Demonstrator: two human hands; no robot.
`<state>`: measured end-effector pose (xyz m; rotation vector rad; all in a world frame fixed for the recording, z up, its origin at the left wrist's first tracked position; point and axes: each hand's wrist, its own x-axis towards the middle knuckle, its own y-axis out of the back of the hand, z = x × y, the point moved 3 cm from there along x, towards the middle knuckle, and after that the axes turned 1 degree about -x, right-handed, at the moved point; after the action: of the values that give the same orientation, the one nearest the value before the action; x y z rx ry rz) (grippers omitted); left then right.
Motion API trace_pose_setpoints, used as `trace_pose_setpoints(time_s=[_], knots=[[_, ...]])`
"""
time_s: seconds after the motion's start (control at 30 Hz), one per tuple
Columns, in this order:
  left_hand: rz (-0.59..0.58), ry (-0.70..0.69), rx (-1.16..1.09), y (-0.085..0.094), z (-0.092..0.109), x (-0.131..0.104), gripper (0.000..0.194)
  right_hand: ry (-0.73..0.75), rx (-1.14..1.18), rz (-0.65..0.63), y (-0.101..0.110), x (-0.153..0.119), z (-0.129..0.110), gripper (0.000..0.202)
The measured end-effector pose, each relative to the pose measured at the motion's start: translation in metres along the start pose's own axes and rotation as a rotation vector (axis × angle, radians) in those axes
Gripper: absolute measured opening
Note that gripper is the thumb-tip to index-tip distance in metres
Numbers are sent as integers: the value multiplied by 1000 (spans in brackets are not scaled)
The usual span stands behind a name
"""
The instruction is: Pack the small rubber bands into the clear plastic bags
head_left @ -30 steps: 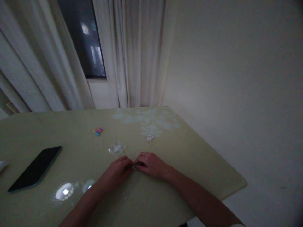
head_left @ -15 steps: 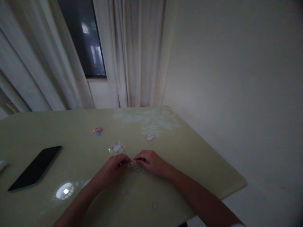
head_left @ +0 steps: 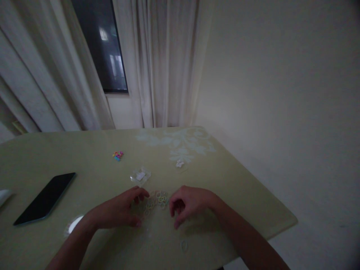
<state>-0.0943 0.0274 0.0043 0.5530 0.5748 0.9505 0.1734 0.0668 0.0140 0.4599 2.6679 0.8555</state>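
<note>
A loose pile of small pale rings (head_left: 161, 198), like little rubber bands, lies on the table between my hands. My left hand (head_left: 128, 208) is at the pile's left side, thumb and fingers apart, with nothing visible in it. To the right of the pile is my right hand (head_left: 187, 204), its fingers curled but the thumb and fingertips apart; I see nothing held there. One single pale ring (head_left: 183, 246) lies apart, nearer the front edge. Just beyond the pile sits a clear plastic bag (head_left: 140, 175) with a white label.
A dark tablet (head_left: 45, 198) lies at the left, beside a white object (head_left: 4, 195) cut by the frame. Small colourful pieces (head_left: 117, 155) and a few white pieces (head_left: 179, 164) are farther back on the table (head_left: 239, 202). A wall (head_left: 281, 112) borders the right side.
My hands were together over the rings with fingertips pinched; now they have parted to either side, the fingers have opened, and the pile is exposed.
</note>
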Motion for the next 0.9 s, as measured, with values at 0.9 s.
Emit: trace_pose_setpoints(time_s=[0.9], knots=[[235,-239,9,-43,14,40,21,6,-436,-36,-29,-1,-21,9]])
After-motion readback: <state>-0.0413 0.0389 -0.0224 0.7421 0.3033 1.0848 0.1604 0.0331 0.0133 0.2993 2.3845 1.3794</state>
